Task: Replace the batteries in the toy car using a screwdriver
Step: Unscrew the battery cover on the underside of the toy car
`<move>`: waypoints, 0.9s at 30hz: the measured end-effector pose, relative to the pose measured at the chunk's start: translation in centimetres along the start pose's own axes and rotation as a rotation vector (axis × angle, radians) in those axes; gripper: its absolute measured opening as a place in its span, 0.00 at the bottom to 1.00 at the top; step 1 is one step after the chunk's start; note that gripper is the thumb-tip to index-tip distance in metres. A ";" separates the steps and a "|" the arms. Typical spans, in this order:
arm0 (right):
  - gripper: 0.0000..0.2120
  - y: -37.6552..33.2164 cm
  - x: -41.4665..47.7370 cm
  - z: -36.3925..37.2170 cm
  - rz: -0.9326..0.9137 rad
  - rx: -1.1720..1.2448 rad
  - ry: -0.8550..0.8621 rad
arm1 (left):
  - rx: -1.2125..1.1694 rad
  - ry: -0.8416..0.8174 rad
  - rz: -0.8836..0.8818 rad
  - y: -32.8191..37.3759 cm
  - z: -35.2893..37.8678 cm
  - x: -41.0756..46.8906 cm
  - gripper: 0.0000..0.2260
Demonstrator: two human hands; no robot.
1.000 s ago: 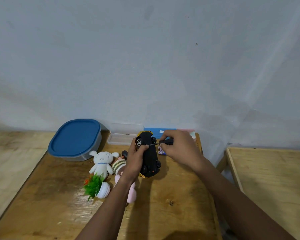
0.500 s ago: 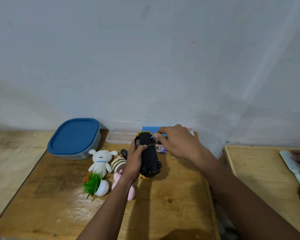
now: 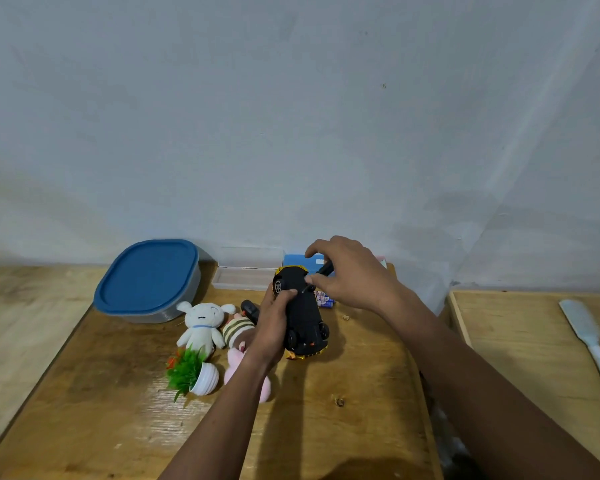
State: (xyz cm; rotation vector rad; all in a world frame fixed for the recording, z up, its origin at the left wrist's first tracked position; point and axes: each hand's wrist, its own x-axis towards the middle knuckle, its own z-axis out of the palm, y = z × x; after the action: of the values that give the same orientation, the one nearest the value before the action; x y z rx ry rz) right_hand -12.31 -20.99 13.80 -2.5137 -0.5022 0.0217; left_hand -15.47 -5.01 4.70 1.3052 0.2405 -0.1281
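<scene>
Workbench seen from above, with the toy car (image 3: 303, 315) as reference. Far left of the car, a blue-lidded container (image 3: 148, 280) sits against the wall; nearer, a white plush rabbit (image 3: 201, 323), a small potted plant (image 3: 194, 374) and a pink plush (image 3: 238, 367) lie on the wooden table (image 3: 118, 393). My left hand (image 3: 274, 327) grips the car, turned underside up and tilted above the table. My right hand (image 3: 350, 275) closes around the screwdriver (image 3: 321, 275), its tip meeting the car's underside. Batteries (image 3: 324, 300) lie just right of the car. Far right, a pale brush (image 3: 589, 344) rests on a second table (image 3: 520, 341).
</scene>
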 end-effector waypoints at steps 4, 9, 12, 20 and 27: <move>0.15 -0.1 0.2 -0.2 0.051 -0.184 0.062 | -0.024 0.018 -0.028 -0.1 0.1 -0.1 0.12; 0.21 -0.4 0.3 -0.3 0.017 0.053 -0.008 | -0.048 0.032 -0.066 -0.2 0.0 -0.1 0.12; 0.25 -0.3 0.3 -0.2 -0.001 0.096 -0.038 | -0.051 0.035 -0.085 -0.1 -0.1 -0.2 0.13; 0.14 -0.5 0.1 0.1 0.078 -0.194 0.031 | -0.070 0.048 -0.100 -0.7 -0.1 -0.5 0.13; 0.18 -0.3 0.3 -0.3 0.096 -0.158 -0.081 | -0.053 0.059 -0.072 -0.4 0.0 -0.5 0.10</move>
State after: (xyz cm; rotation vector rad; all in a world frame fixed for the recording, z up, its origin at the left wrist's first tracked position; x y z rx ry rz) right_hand -12.15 -20.80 14.26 -2.6991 -0.4297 0.1259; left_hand -16.06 -5.13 4.41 1.2495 0.3393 -0.1436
